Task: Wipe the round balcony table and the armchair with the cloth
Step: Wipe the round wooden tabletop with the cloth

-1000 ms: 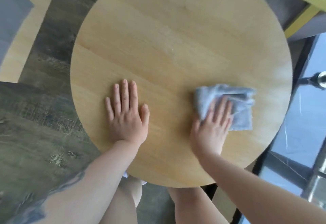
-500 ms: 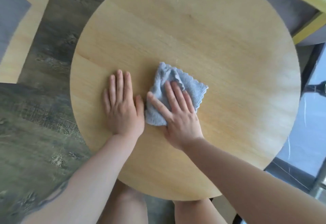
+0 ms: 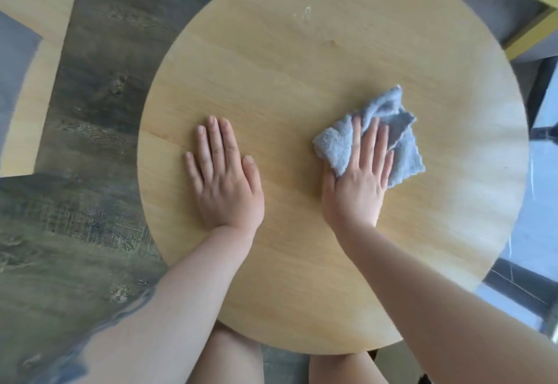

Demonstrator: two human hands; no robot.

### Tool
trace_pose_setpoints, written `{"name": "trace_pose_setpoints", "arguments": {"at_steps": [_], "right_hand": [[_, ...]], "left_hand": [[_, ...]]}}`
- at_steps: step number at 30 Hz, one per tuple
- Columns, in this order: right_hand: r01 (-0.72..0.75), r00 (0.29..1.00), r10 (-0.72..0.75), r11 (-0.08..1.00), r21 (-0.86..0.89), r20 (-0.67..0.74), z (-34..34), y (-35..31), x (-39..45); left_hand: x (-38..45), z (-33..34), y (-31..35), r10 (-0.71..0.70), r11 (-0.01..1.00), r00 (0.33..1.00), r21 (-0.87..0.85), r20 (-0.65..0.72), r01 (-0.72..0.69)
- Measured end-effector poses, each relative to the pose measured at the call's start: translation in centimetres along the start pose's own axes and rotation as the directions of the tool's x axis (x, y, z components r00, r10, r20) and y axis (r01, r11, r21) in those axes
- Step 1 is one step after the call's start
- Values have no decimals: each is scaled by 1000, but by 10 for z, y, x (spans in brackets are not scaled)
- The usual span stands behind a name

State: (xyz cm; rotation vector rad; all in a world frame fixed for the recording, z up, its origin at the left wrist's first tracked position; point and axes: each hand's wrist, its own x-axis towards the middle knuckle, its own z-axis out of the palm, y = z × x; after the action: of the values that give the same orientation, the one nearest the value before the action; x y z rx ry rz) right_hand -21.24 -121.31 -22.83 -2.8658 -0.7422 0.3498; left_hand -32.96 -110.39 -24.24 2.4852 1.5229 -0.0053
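Head view is showing the desk-wiping step: the right hand (image 3: 357,178), fingers flat, is pressing the cloth (image 3: 392,133) on the round desk (image 3: 302,81) right of centre while the left hand (image 3: 223,178) is lying outstretched (bracing, apparently), and next I'd expect strokes toward the smudged far edge.

We lose the far rim of the table (image 3: 302,60) at the top edge of the view, and its legs are hidden beneath the top. The middle of the cloth (image 3: 404,154) lies under the right hand (image 3: 356,184), so we cannot tell how it is folded there. That hand's thumb is partly tucked behind the cloth's left corner. Whatever lies under the left hand (image 3: 225,181) is covered by the palm. Both forearms run out of view at the bottom, as do the knees (image 3: 229,356). The yellow frame (image 3: 531,30) at upper right is cut off, and we cannot tell what it belongs to.
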Motion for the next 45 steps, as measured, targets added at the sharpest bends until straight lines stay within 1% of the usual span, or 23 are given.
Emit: {"name": "trace_pose_setpoints", "arguments": {"at_steps": [2, 4, 6, 8, 10, 11, 13, 15, 17, 19, 21, 23, 25, 26, 29, 31, 33, 35, 36, 39, 41, 43, 45], "right_hand": [[107, 994, -106, 994, -8, 35, 6, -17, -27], [545, 832, -536, 838, -33, 146, 6, -16, -16], [685, 726, -671, 725, -73, 151, 2, 0, 27], [286, 958, -286, 958, -4, 12, -2, 13, 40], [-172, 980, 175, 985, 33, -95, 0, -2, 14], [-138, 987, 138, 990, 9, -82, 3, -15, 0], [379, 923, -376, 925, -26, 81, 9, -29, -11], [732, 679, -714, 678, -72, 171, 4, -19, 29], [572, 820, -565, 815, -95, 95, -3, -4, 60], [43, 999, -43, 999, -18, -31, -6, 1, 54], [-149, 987, 148, 989, -13, -61, -1, -14, 25], [307, 951, -304, 951, -35, 60, 5, -30, 10], [733, 675, -716, 678, -53, 177, 2, -30, 44], [754, 653, -734, 653, -72, 186, -3, -28, 65], [175, 984, -175, 984, -21, 7, -8, -15, 76], [-65, 997, 66, 997, 52, -35, -4, -29, 50], [324, 942, -326, 946, 32, 85, 2, -44, 42], [726, 677, -713, 687, -9, 180, -3, -42, 84], [746, 658, -732, 665, -22, 178, -9, -40, 110], [115, 993, -116, 992, 54, 4, -15, -28, 143], [-171, 981, 174, 984, 41, -81, -11, -49, 127], [222, 974, -222, 975, 0, 51, -5, -82, 115], [706, 687, -682, 708, -9, 250, -7, -98, 137]], "left_hand": [[1, 0, -1, -10, 1000, 1000, 6, -2, 10], [1, 0, -2, -3, 1000, 1000, 18, 7, 2], [1, 0, -1, 8, 1000, 1000, 21, 16, -8], [1, -1, 0, 5, 1000, 1000, -2, 22, -5], [1, -1, -2, 4, 1000, 1000, -10, 17, -4], [1, -1, -2, 0, 1000, 1000, -9, 17, 1], [1, -2, -4, 4, 1000, 1000, 0, 28, -4], [0, -2, -3, 19, 1000, 999, 12, 38, -20], [1, -3, -1, 12, 1000, 999, -3, 39, -12], [2, -4, 0, 0, 1000, 999, -14, 39, 0], [3, -4, 0, -27, 999, 999, -30, 47, 28], [6, -7, 1, -8, 998, 998, -60, 69, 12], [17, -10, -2, 96, 994, 991, -60, 89, -91], [27, -11, -4, 141, 989, 986, -50, 85, -137], [54, -12, -11, 164, 986, 983, -18, 81, -163], [61, -12, -11, 143, 990, 986, 8, 83, -144], [61, -13, -8, 137, 990, 987, 30, 82, -140], [60, -13, -8, 153, 986, 985, 51, 84, -158], [60, -13, -7, 152, 986, 985, 55, 87, -157], [60, -14, -6, 134, 989, 987, 44, 92, -139], [60, -14, -6, 138, 989, 986, 49, 93, -143], [62, -14, -5, 135, 989, 986, 53, 96, -141], [62, -14, -5, 141, 988, 985, 55, 99, -147]]}}
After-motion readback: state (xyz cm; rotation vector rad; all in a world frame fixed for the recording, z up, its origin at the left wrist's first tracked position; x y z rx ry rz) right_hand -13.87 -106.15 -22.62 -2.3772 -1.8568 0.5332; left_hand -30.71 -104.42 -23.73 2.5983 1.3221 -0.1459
